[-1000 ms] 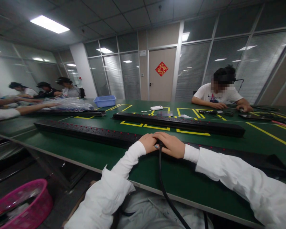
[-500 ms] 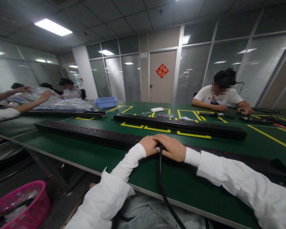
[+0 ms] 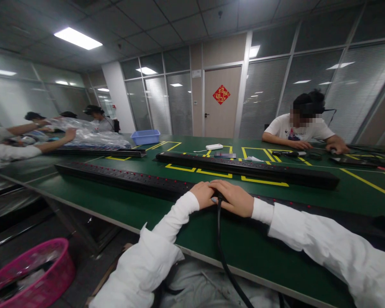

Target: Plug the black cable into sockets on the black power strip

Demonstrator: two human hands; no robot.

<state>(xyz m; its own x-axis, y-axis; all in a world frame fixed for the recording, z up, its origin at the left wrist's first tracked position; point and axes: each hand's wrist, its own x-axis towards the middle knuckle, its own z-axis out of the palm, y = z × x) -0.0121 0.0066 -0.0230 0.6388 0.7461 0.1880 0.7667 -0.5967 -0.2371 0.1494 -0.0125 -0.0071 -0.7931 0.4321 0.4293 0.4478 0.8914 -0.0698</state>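
A long black power strip (image 3: 141,177) with rows of sockets and small red dots lies across the table in front of me. My left hand (image 3: 204,195) and my right hand (image 3: 236,197) meet over its middle, fingers overlapping. Between them they grip the plug (image 3: 220,196) at the end of a thick black cable (image 3: 220,235). Most of the plug is hidden under my fingers, so how far it sits in a socket cannot be seen. From there the cable hangs over the table's near edge toward my lap.
A second black power strip (image 3: 244,167) lies beyond mine on the green table (image 3: 115,211). Farther back are a white device (image 3: 214,147) and a blue basket (image 3: 145,137). Co-workers sit right and left, one touching plastic wrap (image 3: 96,139). A pink basket (image 3: 59,273) stands lower left.
The whole view has shifted slightly to the right. My hands keep the same hold on the plug. A co-worker's arms at the left have moved a little over the plastic wrap.
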